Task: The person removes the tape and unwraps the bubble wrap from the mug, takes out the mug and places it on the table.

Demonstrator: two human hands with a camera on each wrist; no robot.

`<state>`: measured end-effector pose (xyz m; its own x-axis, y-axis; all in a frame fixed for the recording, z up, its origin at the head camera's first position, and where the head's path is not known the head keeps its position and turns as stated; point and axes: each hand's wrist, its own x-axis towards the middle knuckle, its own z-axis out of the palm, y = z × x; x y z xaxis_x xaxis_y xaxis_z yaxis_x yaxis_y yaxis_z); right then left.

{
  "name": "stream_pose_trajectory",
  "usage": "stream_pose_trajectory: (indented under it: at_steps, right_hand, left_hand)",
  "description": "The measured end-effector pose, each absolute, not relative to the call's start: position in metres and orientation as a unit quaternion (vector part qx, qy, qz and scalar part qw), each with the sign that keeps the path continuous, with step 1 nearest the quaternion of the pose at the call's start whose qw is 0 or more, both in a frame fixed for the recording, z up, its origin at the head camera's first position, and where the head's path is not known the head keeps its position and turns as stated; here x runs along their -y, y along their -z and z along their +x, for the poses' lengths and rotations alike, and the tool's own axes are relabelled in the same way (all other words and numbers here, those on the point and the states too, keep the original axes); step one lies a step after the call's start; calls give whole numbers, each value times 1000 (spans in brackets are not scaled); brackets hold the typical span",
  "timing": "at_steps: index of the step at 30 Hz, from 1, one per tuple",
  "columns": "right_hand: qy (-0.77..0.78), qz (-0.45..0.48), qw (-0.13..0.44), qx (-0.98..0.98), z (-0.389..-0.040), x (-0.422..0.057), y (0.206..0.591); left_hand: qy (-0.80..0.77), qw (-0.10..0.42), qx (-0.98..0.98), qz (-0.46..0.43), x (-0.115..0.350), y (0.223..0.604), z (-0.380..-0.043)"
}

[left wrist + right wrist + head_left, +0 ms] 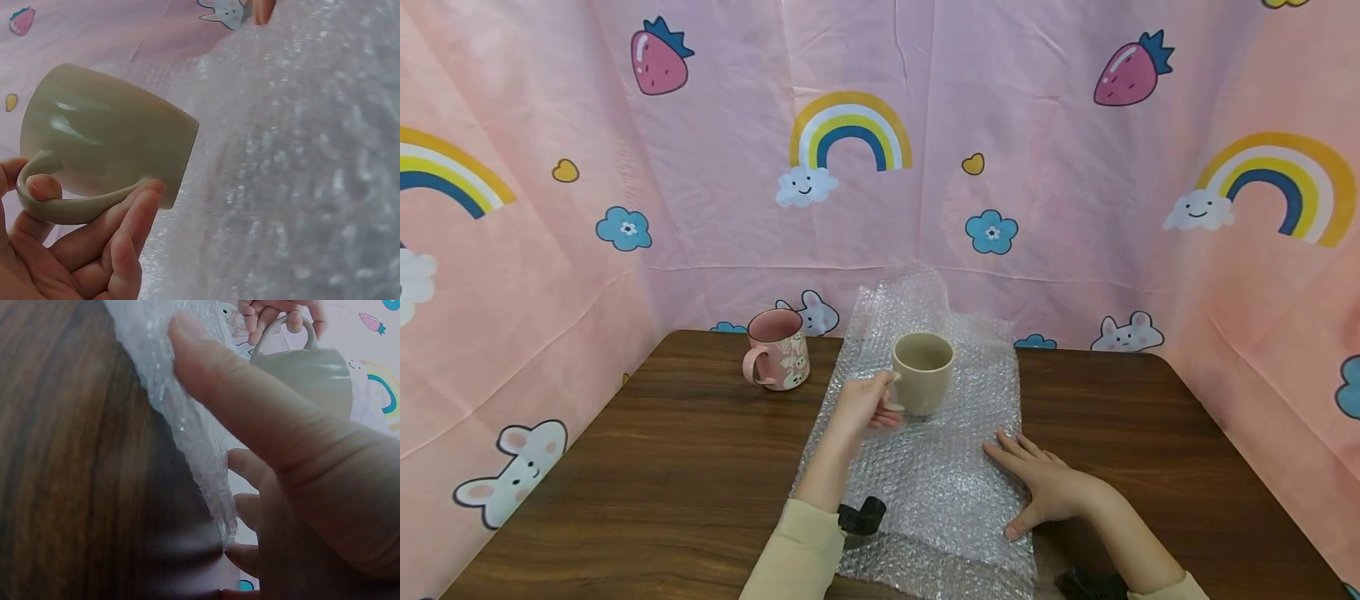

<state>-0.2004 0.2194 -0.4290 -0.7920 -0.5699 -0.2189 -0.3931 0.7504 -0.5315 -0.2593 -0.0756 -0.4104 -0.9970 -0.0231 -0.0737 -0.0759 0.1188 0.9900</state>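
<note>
My left hand grips the handle of a plain beige-green mug, with a finger through the loop. The mug is upright over the far half of a bubble wrap sheet. In the left wrist view its smooth side and base edge show, and the handle sits in the curled fingers. My right hand lies with fingers spread at the right edge of the sheet. In the right wrist view its thumb reaches over the bubble wrap's edge.
A pink mug with a pale printed pattern stands at the back left of the dark wooden table. The bubble wrap's far end leans up against a pink patterned curtain that surrounds the table on three sides.
</note>
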Motion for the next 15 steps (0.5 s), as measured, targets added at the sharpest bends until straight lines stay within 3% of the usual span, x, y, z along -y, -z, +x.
stream_pose_trajectory:
  at_steps: [15]
  right_hand:
    - [232,-263,193,-916,-201,-220,428]
  left_hand:
    - [-656,-1,-755,-31,89,386,-251]
